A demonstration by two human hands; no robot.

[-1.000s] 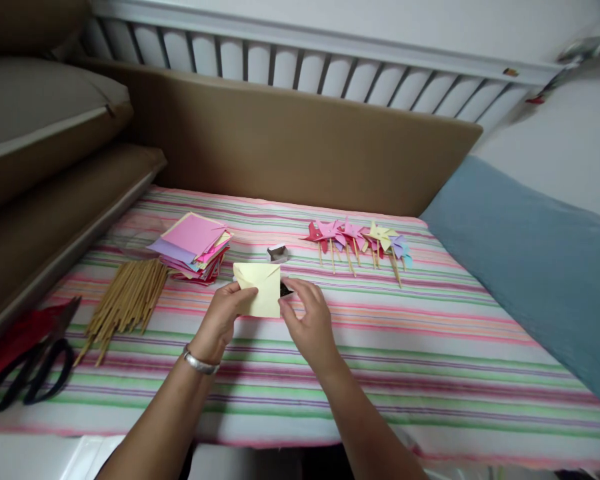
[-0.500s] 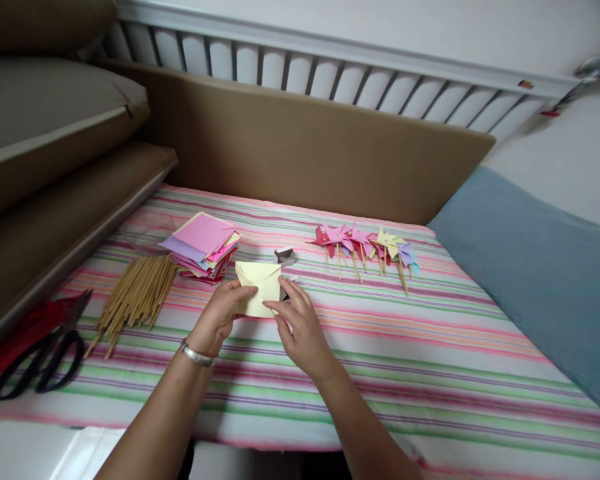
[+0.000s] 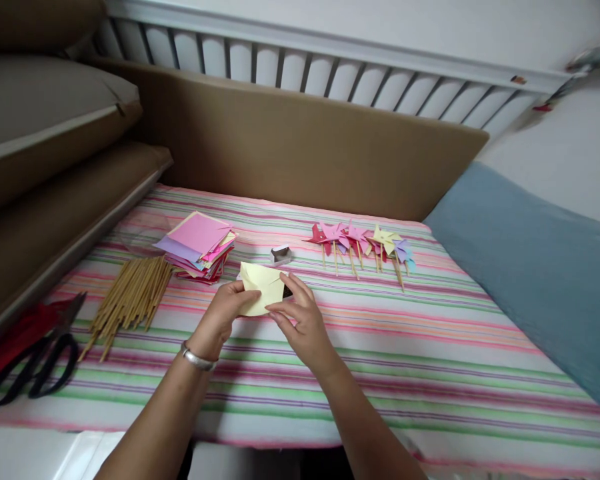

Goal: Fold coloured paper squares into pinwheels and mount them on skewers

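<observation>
A pale yellow paper square with cuts running in from its corners is held up over the striped cloth. My left hand pinches its left side, thumb on top and fingers mostly hidden beneath. On the right edge, my right hand grips the paper between thumb and fingers. Just beyond the paper lies a small open box, its contents too small to make out. A dark thing shows partly behind the paper by my right fingers. To the left sits a stack of coloured paper squares.
Bamboo sticks lie in a bundle at the left, with black-handled scissors and red material beside them. Several finished paper pinwheels lie at the back right. Brown cushions are piled along the left, and a brown panel stands behind.
The paper has tilted and turned slightly in my hands, and its right corner is flatter. My view has shifted a little, so the surroundings sit slightly further left.
</observation>
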